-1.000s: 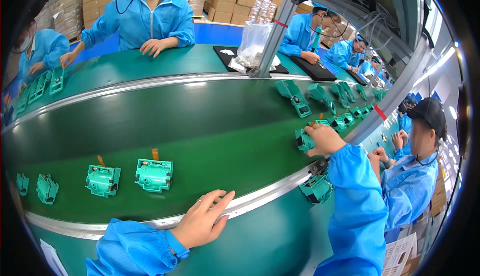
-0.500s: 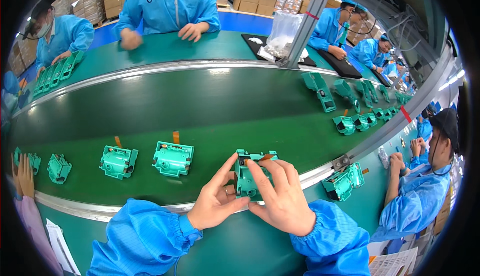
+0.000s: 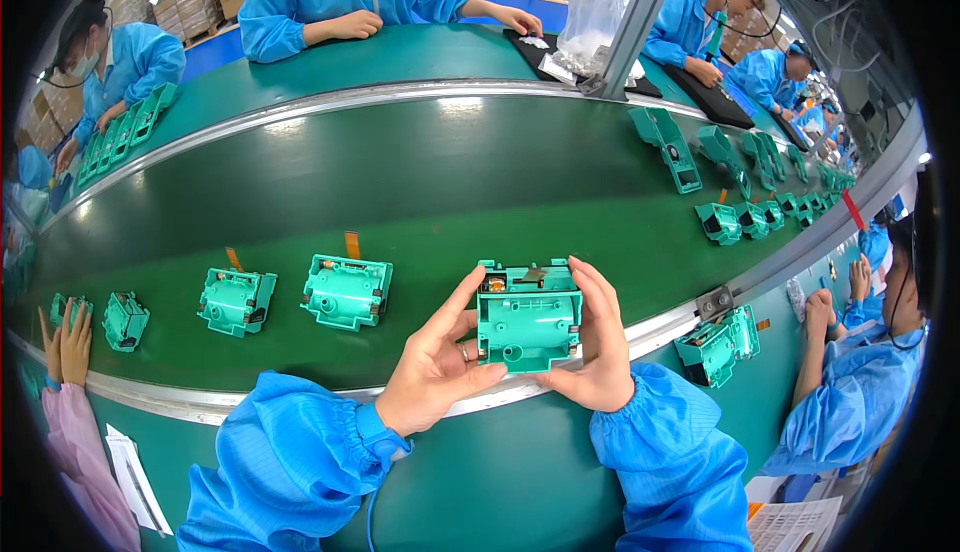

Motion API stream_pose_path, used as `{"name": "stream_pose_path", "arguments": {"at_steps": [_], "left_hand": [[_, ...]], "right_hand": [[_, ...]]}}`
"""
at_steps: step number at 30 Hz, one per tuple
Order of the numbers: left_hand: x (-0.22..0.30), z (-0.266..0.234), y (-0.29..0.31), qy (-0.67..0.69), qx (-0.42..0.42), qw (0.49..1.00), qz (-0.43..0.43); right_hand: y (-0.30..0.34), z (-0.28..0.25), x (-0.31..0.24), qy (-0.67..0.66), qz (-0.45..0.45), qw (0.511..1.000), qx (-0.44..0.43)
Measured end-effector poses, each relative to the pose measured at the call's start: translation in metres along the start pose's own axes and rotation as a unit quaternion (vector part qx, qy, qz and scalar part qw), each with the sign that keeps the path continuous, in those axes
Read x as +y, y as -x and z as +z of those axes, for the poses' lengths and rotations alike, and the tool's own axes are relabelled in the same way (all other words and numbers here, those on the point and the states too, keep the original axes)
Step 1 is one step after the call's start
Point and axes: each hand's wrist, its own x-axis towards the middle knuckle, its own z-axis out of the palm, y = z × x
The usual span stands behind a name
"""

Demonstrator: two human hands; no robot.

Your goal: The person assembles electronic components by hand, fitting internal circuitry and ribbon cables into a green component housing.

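Housing (image 3: 530, 324) sits between your fingers, left hand (image 3: 432, 364) and right hand (image 3: 602, 357) pinching its opposite sides; pickup looks done, release not yet. Two ribboned housings (image 3: 347, 292) lie untouched left of your fingers, another housing (image 3: 712, 352) right.

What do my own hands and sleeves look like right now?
Both are gloveless. Your left hand has a thin ring on one finger and a blue band at the wrist; your right hand shows no jewellery. The left sleeve and right sleeve are loose, bright blue fabric, gathered at the right cuff. A thin blue cord shows beside the left sleeve.
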Motion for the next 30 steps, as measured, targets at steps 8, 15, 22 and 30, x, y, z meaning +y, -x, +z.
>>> {"name": "stream_pose_path", "arguments": {"at_steps": [8, 15, 22, 30], "left_hand": [[0.0, -0.001, -0.001, 0.067, 0.029, 0.997, -0.03], [0.001, 0.0, -0.002, 0.085, 0.071, 0.993, -0.039], [-0.004, -0.002, -0.004, 0.08, 0.062, 0.994, -0.047], [-0.006, -0.002, -0.005, 0.083, 0.055, 0.993, -0.056]], "right_hand": [[0.003, 0.006, 0.002, -0.019, 0.008, 1.0, 0.018], [0.007, 0.012, -0.001, -0.365, 0.125, 0.922, 0.037], [0.009, 0.01, 0.008, -0.582, 0.265, 0.768, 0.029], [0.005, 0.008, 0.007, -0.637, 0.3, 0.71, 0.014]]}}
